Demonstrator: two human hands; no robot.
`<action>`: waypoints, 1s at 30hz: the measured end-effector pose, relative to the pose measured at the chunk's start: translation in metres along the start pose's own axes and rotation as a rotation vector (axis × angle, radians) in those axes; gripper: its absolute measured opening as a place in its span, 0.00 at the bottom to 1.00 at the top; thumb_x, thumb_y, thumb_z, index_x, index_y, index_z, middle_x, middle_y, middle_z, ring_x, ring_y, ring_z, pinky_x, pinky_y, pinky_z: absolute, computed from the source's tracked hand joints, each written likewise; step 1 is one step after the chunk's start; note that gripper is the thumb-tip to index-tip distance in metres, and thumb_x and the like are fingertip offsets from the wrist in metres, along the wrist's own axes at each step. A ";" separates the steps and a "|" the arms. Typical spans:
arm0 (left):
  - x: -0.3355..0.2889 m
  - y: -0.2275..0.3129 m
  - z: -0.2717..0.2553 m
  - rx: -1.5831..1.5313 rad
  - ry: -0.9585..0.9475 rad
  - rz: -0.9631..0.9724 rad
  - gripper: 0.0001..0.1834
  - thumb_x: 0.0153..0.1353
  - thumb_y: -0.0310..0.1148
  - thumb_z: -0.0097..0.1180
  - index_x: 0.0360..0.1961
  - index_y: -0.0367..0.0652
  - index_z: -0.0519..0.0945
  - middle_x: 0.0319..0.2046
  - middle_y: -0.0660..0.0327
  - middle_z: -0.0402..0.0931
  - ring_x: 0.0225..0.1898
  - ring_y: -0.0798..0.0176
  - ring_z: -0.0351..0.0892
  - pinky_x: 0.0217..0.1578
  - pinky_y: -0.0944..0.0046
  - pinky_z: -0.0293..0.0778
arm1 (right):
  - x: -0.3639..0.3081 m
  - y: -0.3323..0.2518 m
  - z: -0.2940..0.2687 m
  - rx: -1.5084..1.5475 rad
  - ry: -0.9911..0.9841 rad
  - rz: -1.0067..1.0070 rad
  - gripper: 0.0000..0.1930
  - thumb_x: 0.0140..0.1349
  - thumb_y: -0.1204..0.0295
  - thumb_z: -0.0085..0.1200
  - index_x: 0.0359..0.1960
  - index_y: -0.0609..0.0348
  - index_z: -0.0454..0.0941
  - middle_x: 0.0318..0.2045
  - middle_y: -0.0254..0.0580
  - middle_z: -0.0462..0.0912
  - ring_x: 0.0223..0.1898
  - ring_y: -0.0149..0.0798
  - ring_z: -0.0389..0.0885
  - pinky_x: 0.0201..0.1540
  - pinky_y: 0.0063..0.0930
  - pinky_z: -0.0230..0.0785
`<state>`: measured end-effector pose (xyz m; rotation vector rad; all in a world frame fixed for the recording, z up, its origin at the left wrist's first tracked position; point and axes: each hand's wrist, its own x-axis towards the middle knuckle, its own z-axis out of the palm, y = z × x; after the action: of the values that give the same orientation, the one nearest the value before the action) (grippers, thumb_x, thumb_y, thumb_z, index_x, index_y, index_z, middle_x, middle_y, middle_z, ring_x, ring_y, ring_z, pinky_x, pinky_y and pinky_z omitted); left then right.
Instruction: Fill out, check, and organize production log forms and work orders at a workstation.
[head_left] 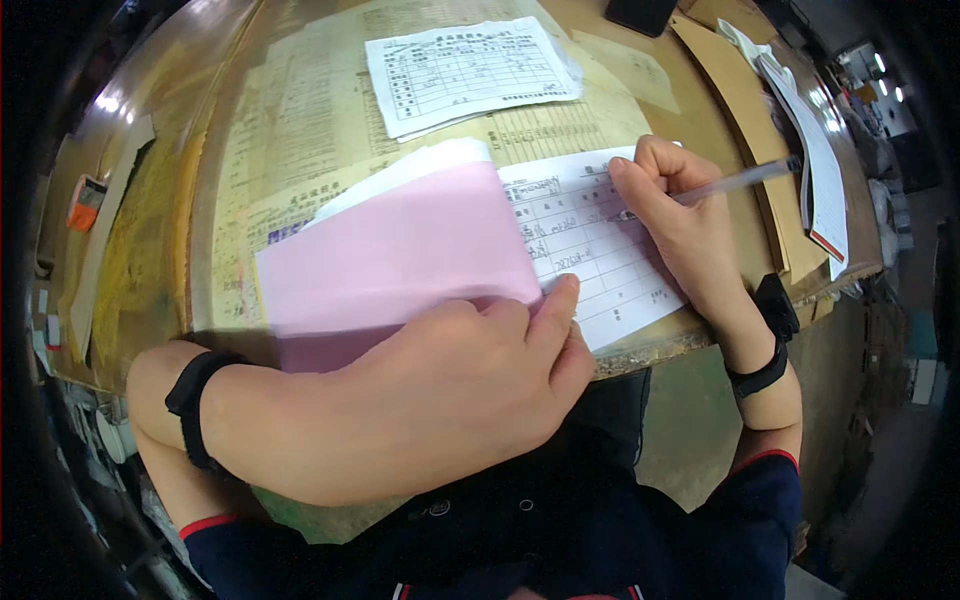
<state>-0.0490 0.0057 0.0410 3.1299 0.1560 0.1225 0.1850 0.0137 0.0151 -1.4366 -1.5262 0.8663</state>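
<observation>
Pink paper (400, 245) lies left of the white sheet (612, 290). The left hand (470, 370) rests on both; I can't tell if it pinches anything. The right hand (690, 220) grips a pen (735, 181) over the sheet. If the left hand slips, the writing could go wobbly.

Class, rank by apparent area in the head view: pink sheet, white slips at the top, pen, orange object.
Pink sheet
White slips
Pen, orange object: too alike to rank; the right hand partly covers the pen
</observation>
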 end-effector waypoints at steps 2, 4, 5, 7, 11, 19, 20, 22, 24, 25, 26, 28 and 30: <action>0.001 0.000 -0.001 0.004 -0.012 0.001 0.19 0.50 0.31 0.52 0.43 0.32 0.76 0.53 0.40 0.73 0.29 0.64 0.77 0.27 0.70 0.75 | 0.000 -0.001 0.000 0.028 0.008 0.021 0.19 0.65 0.71 0.55 0.17 0.55 0.62 0.14 0.20 0.63 0.19 0.15 0.55 0.20 0.16 0.47; 0.001 0.000 0.000 0.003 -0.009 -0.001 0.19 0.50 0.31 0.52 0.43 0.31 0.76 0.53 0.40 0.73 0.28 0.64 0.76 0.27 0.70 0.75 | -0.001 0.000 0.000 0.021 0.004 -0.015 0.19 0.65 0.72 0.55 0.17 0.55 0.62 0.14 0.20 0.63 0.19 0.15 0.55 0.20 0.16 0.47; 0.002 0.000 0.000 -0.006 -0.003 -0.002 0.19 0.50 0.31 0.52 0.43 0.31 0.76 0.53 0.40 0.73 0.28 0.64 0.76 0.27 0.70 0.75 | -0.001 0.001 0.000 0.019 0.000 -0.034 0.19 0.65 0.72 0.55 0.17 0.55 0.62 0.14 0.20 0.63 0.19 0.15 0.55 0.20 0.16 0.47; 0.002 0.000 0.000 -0.025 0.008 -0.005 0.19 0.50 0.30 0.52 0.43 0.31 0.76 0.53 0.40 0.73 0.28 0.64 0.76 0.27 0.70 0.75 | 0.000 0.000 -0.001 0.016 0.011 -0.009 0.18 0.65 0.72 0.55 0.17 0.55 0.63 0.14 0.19 0.63 0.19 0.14 0.55 0.20 0.15 0.47; 0.002 0.000 -0.003 -0.024 -0.003 -0.016 0.19 0.50 0.31 0.52 0.43 0.32 0.76 0.53 0.41 0.73 0.29 0.65 0.75 0.28 0.70 0.75 | -0.002 0.002 0.002 -0.007 0.045 -0.061 0.18 0.65 0.72 0.55 0.18 0.56 0.63 0.14 0.19 0.63 0.19 0.14 0.55 0.20 0.15 0.47; 0.002 0.002 -0.001 -0.041 0.021 -0.037 0.19 0.50 0.31 0.53 0.43 0.32 0.77 0.53 0.42 0.73 0.30 0.66 0.75 0.27 0.71 0.75 | -0.002 0.001 0.001 0.010 0.049 -0.037 0.18 0.65 0.72 0.54 0.17 0.55 0.62 0.14 0.19 0.61 0.20 0.14 0.54 0.21 0.15 0.47; 0.002 0.002 -0.001 -0.039 0.019 -0.037 0.19 0.50 0.31 0.53 0.43 0.32 0.77 0.53 0.42 0.73 0.30 0.66 0.75 0.27 0.71 0.75 | -0.001 0.001 0.001 -0.003 0.055 -0.031 0.18 0.65 0.72 0.54 0.17 0.55 0.62 0.14 0.19 0.61 0.20 0.14 0.54 0.21 0.15 0.47; 0.002 0.002 0.000 -0.032 0.017 -0.034 0.19 0.50 0.31 0.53 0.43 0.32 0.77 0.53 0.42 0.73 0.30 0.66 0.75 0.27 0.71 0.75 | -0.001 0.007 0.001 0.004 0.050 -0.059 0.19 0.65 0.72 0.54 0.18 0.56 0.62 0.14 0.19 0.61 0.19 0.15 0.54 0.21 0.16 0.46; 0.002 0.002 0.000 -0.028 0.009 -0.035 0.19 0.49 0.31 0.53 0.43 0.32 0.77 0.53 0.42 0.73 0.30 0.66 0.75 0.27 0.71 0.75 | -0.002 0.008 0.000 -0.004 0.047 -0.071 0.19 0.65 0.70 0.55 0.17 0.55 0.62 0.14 0.19 0.61 0.19 0.15 0.54 0.21 0.16 0.46; 0.002 0.002 -0.001 -0.028 0.005 -0.037 0.20 0.49 0.31 0.53 0.44 0.32 0.76 0.53 0.42 0.73 0.30 0.66 0.75 0.27 0.71 0.75 | -0.002 0.007 0.000 -0.017 0.042 -0.067 0.20 0.65 0.70 0.55 0.17 0.54 0.62 0.14 0.19 0.61 0.19 0.15 0.54 0.20 0.16 0.46; 0.002 0.002 -0.001 -0.028 -0.001 -0.035 0.20 0.50 0.31 0.53 0.44 0.32 0.76 0.53 0.42 0.73 0.30 0.66 0.75 0.28 0.70 0.75 | -0.001 0.005 -0.001 -0.029 0.037 -0.064 0.20 0.65 0.69 0.56 0.17 0.54 0.62 0.14 0.19 0.61 0.19 0.15 0.54 0.20 0.16 0.46; 0.002 0.001 -0.002 -0.019 -0.010 -0.031 0.20 0.50 0.31 0.53 0.44 0.33 0.76 0.53 0.42 0.73 0.30 0.66 0.75 0.28 0.70 0.76 | 0.001 0.001 -0.004 0.088 0.042 0.046 0.20 0.65 0.67 0.57 0.17 0.53 0.63 0.14 0.19 0.61 0.18 0.15 0.54 0.19 0.15 0.46; 0.001 0.002 -0.002 -0.026 -0.008 -0.032 0.20 0.50 0.31 0.53 0.45 0.32 0.76 0.53 0.42 0.73 0.30 0.65 0.75 0.28 0.70 0.76 | 0.003 -0.005 -0.010 0.151 0.048 0.121 0.21 0.65 0.64 0.58 0.16 0.51 0.63 0.14 0.19 0.62 0.18 0.15 0.55 0.18 0.16 0.46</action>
<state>-0.0476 0.0036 0.0433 3.1001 0.2028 0.1111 0.1921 0.0151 0.0242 -1.4402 -1.3197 0.9908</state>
